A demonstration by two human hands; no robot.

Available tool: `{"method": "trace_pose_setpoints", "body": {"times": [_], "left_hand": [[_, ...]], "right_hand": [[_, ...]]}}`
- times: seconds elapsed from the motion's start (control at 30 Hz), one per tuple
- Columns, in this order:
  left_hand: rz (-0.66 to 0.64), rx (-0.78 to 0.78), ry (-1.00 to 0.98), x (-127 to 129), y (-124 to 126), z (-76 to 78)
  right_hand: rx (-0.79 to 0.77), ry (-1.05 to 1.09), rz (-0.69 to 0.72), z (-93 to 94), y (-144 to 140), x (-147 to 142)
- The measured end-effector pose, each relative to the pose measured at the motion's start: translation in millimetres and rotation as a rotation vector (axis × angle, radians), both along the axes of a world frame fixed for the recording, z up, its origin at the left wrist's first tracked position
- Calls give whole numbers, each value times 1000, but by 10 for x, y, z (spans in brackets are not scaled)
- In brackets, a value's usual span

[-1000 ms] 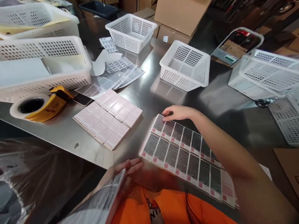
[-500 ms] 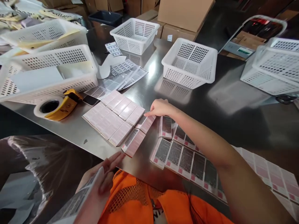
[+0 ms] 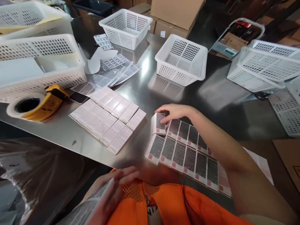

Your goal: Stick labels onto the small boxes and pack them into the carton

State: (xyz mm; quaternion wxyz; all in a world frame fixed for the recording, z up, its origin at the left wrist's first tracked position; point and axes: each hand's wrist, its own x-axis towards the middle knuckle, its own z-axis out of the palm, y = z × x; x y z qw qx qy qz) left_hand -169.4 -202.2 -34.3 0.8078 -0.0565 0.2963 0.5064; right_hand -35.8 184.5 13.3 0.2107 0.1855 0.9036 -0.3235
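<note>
Bare counter (image 3: pixel 225 103) lies open at 12 o'clock of the dark-faced boxes (image 3: pixel 185 153); white baskets (image 3: pixel 180 59) block beyond, pink boxes (image 3: pixel 107 117) at 9 o'clock.

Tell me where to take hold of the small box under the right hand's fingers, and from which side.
Likely by its two long edges, from above. The small box lies flat on the steel table, at the far-left corner of the box rows; its left edge is free, and the right hand already rests on top.
</note>
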Motion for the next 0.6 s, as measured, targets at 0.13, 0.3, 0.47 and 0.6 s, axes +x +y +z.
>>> {"method": "trace_pose_setpoints", "body": {"times": [0.13,0.3,0.47,0.6], "left_hand": [[-75,31,46,226,294,45],[10,27,100,303,352,-20],[92,160,40,213,48,-131],[181,109,136,-7,-166,-44]], "right_hand": [[119,3,-82,-69,-44,285],[54,78,-117,-108,-152,404],[48,92,-40,-83,-256,292],[130,93,29,-89,-377,-51]]}}
